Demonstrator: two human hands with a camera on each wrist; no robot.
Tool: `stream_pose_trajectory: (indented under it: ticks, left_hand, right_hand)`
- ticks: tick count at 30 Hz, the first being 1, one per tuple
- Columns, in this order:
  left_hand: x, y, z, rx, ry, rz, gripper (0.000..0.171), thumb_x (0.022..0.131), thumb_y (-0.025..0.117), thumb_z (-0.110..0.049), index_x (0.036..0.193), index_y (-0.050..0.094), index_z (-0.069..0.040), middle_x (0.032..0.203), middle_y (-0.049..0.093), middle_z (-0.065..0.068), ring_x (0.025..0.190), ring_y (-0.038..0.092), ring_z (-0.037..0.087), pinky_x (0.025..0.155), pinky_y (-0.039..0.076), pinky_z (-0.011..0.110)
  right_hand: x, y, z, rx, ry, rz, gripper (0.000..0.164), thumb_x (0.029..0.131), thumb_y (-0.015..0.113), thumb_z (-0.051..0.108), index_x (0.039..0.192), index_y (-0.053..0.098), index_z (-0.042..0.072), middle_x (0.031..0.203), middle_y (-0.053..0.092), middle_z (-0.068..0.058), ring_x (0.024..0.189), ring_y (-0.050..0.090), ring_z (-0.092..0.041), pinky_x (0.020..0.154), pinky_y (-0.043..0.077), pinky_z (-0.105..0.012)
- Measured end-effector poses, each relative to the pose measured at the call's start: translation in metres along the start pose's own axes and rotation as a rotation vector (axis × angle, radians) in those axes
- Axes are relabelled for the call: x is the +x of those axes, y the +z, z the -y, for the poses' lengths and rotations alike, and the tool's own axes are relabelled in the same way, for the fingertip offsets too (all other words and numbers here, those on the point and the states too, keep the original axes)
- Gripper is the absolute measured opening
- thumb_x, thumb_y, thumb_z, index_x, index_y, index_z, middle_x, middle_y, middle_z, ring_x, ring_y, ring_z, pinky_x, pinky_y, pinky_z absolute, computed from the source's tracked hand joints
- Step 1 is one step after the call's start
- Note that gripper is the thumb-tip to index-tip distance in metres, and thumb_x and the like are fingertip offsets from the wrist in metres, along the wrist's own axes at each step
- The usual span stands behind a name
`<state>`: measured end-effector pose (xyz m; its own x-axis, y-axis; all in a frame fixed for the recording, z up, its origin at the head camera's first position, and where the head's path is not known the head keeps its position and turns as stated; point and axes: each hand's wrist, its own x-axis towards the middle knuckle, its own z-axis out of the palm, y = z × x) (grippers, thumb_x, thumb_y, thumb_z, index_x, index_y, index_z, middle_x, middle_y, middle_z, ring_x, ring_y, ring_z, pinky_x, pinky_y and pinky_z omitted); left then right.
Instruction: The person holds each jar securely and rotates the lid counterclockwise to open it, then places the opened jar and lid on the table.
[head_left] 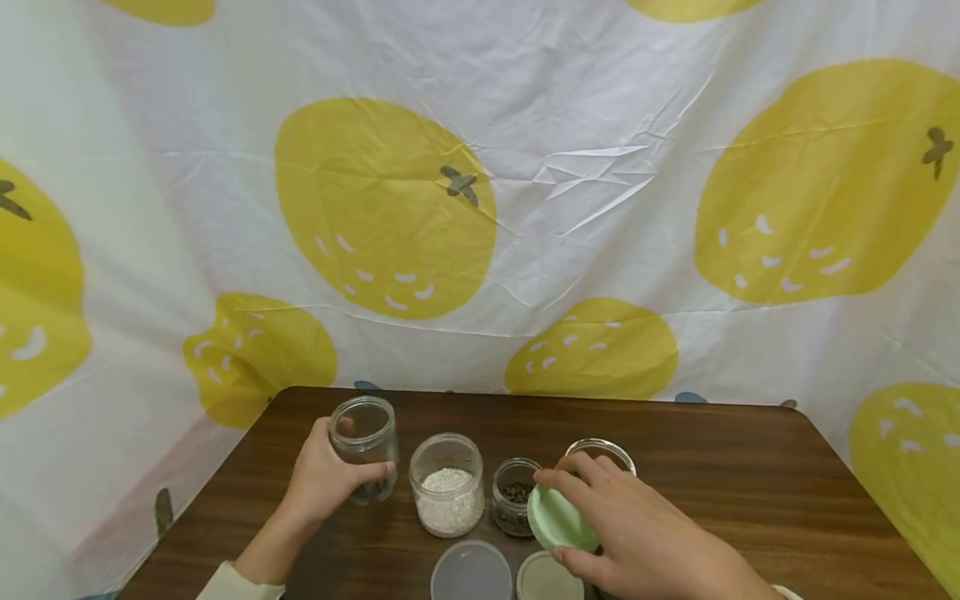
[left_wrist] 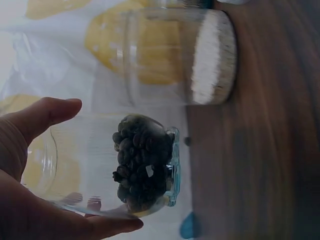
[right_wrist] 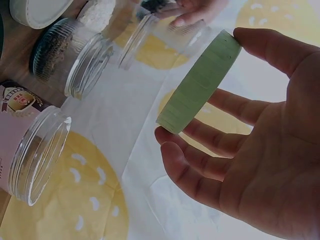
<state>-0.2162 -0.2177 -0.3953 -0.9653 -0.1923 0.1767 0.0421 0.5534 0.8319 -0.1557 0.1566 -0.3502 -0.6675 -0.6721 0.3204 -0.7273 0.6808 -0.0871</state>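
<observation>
My left hand (head_left: 318, 479) grips an open clear jar (head_left: 365, 450) around its side, at the left of the table. Dark, bean-like pieces (left_wrist: 142, 160) lie in its bottom, and its base looks raised off the tabletop. My right hand (head_left: 637, 525) pinches a light green lid (head_left: 558, 518) by its rim, thumb on one side and fingertips on the other. The lid is tilted, in front of a small open jar of dark grains (head_left: 515, 500). Between the hands stands an open jar of white flakes (head_left: 448, 496).
Behind the right hand is another open jar (head_left: 600, 450), partly hidden; its pink label (right_wrist: 17, 130) shows in the right wrist view. At the near side lie a greyish lid (head_left: 471, 575) and a pale green lid (head_left: 551, 577). A lemon-print curtain (head_left: 570, 250) hangs behind the brown table (head_left: 720, 450).
</observation>
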Motion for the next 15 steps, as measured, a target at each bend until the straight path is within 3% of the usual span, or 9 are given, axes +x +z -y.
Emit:
stream_pose_trajectory:
  ticks: [8,15]
  left_hand:
    - [0.003,0.010,0.016,0.012,-0.029,0.038,0.089,0.064,0.096,-0.024,0.128,0.042,0.006,0.128,0.054,0.025,0.116,0.057,0.037,0.094,0.049,0.049]
    - [0.005,0.016,0.026,-0.003,-0.062,0.065,0.092,0.064,0.097,-0.026,0.130,0.040,0.004,0.129,0.055,0.025,0.118,0.057,0.039,0.096,0.048,0.053]
  right_hand:
    - [-0.001,0.002,0.000,0.018,0.001,0.037,0.063,0.088,0.074,0.042,0.144,0.050,0.028,0.133,0.052,0.007,0.114,0.053,-0.013,0.089,0.053,-0.038]
    - [-0.001,0.004,0.001,-0.009,-0.030,-0.001,0.064,0.087,0.075,0.042,0.143,0.050,0.026,0.132,0.053,0.006,0.111,0.054,-0.012,0.089,0.053,-0.037]
